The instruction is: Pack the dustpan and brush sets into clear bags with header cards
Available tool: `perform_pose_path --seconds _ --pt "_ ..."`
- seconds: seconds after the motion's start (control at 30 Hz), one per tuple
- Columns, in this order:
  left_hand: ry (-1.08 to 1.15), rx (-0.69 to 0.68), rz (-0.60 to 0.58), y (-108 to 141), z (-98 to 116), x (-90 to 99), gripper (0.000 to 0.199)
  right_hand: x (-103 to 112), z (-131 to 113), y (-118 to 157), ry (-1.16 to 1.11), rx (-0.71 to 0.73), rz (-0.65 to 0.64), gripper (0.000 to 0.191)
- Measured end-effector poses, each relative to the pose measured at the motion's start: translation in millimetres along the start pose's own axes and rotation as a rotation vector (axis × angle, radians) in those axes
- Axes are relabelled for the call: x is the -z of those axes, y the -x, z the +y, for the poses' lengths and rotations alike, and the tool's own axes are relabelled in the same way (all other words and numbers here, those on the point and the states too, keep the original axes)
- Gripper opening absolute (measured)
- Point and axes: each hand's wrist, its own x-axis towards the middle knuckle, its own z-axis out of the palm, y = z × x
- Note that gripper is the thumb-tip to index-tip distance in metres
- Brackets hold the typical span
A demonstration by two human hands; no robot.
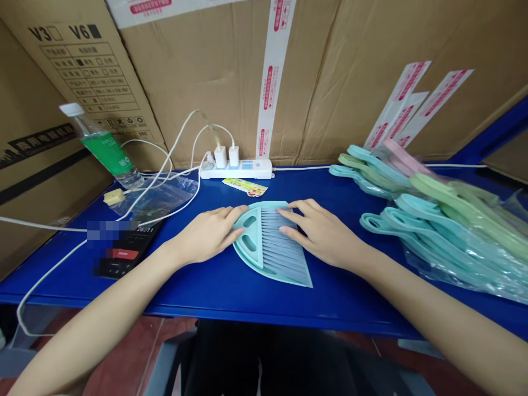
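A small mint-green dustpan [306,279] lies flat on the blue table, with a matching hand brush [256,254] nested in it. The brush has grey-blue bristles [282,247] pointing right and two oval holes in its body. My left hand [212,232] grips the left rim of the set, thumb and fingertips at its edge; the undersides of the fingers are hidden. On the other side, my right hand [315,231] is open, fingers apart, its thumb and index fingertip touching the bristles and the other fingers near the dustpan's upper edge.
Bagged brush-and-dustpan sets [449,231] in mint, green and pink are piled at right. A white power strip [247,169] with chargers and a label card [246,187] lie behind. At left are a tilted bottle [108,151], a phone [127,247] and loose cables. Cardboard [198,71] walls the back.
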Motion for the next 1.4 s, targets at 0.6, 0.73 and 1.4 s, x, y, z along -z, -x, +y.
perform_pose_path --seconds 0.6,0.73,1.4 --pt "0.090 -0.050 -0.028 2 -7 -3.6 0.045 17 -1 -35 0.096 -0.052 -0.156 0.014" --pt "0.090 -0.040 -0.047 3 -6 -2.9 0.046 26 -2 -40 0.060 -0.086 -0.205 0.017" --pt "0.080 0.012 -0.093 1 -4 2.2 0.047 7 6 -30 0.019 -0.071 -0.007 0.020"
